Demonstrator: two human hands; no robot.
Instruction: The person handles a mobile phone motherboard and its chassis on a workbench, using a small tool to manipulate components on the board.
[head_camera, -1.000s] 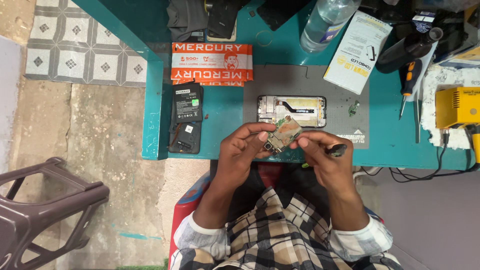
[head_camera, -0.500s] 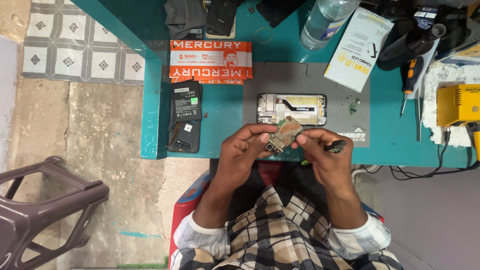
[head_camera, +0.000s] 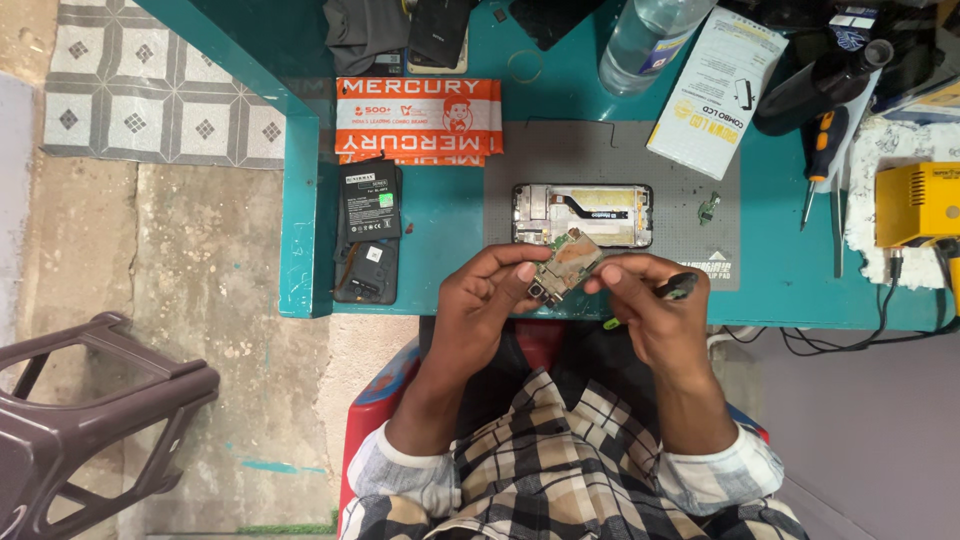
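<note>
Teal worktop pretty crowded: grey repair mat in the middle, opened phone frame lying flat on it, black battery off to the left, orange packet behind that, screwdriver and clear bottle further back.

Small circuit board held up just in front of the frame, clear of the mat. Left hand pinching its lower left end with thumb and fingertips. Right hand touching the upper right edge with the fingertips while gripping a dark pen-like tool against the palm.

Tips for this bit, only a guess: grip by the edges only, keep the tool tip off the components, stay low over the mat in case of a drop.
</note>
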